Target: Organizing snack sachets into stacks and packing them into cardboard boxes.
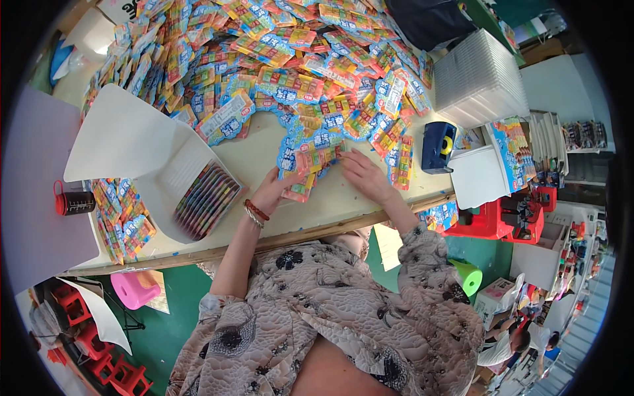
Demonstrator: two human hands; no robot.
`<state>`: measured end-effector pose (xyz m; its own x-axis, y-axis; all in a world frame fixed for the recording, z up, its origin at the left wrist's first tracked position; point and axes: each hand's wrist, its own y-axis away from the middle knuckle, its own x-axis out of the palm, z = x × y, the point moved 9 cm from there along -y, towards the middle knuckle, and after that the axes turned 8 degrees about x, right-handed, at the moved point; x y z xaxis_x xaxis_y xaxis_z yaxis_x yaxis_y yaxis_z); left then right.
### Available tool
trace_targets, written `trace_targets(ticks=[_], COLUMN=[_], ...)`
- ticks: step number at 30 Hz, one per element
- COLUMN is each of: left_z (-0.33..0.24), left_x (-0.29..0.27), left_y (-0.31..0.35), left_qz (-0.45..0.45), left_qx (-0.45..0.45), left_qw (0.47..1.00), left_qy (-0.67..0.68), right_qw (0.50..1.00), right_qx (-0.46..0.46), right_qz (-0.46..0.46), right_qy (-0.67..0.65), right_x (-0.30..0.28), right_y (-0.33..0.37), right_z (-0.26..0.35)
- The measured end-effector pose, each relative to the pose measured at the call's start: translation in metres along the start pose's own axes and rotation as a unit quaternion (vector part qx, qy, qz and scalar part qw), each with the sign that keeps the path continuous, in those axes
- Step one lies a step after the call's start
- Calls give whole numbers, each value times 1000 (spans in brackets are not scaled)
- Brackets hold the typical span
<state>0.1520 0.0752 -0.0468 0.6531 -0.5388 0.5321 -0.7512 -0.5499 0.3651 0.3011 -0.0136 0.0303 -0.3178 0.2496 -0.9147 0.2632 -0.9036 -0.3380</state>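
Packets (318, 156), glossy, flat, wavy-edged

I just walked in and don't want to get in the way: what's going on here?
A person at a table is handling colourful packets. The left hand holds a few by their lower left end, and the right hand has its fingertips at their right side. A big pile of similar packets lies beyond the hands. To the left, an open box holds a neat row; to the right sits a tape dispenser.
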Motion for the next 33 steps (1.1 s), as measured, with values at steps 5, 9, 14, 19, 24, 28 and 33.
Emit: trace_targets(ticks=[5,9,14,19,24,28,33], left_z=[1,-6,-31,-32,-39,-51,-45], left_x=[-4,-5,7,6,5,20,13], left_y=[0,-7,0,-1,3,5,3], left_qz=[-17,30,3,24,9,22,61], left_qx=[-7,79,96,115,184,181,116], left_qw=[999,988,968,911,902,880,898], left_qy=[-38,-131,-233,-395,-391,-439,-420], right_qw=[920,957,971,984,955,917,965], right_qx=[281,212,204,169,257,321,232], right_qz=[-48,-27,1,-26,-70,-200,25], right_qy=[-267,-197,-128,-53,-128,-123,-116], right_x=[-5,-12,-7,-16,-8,-37,-9], right_y=[-5,-40,-23,4,26,8,3], right_z=[-42,-18,-27,-23,-20,-23,-20])
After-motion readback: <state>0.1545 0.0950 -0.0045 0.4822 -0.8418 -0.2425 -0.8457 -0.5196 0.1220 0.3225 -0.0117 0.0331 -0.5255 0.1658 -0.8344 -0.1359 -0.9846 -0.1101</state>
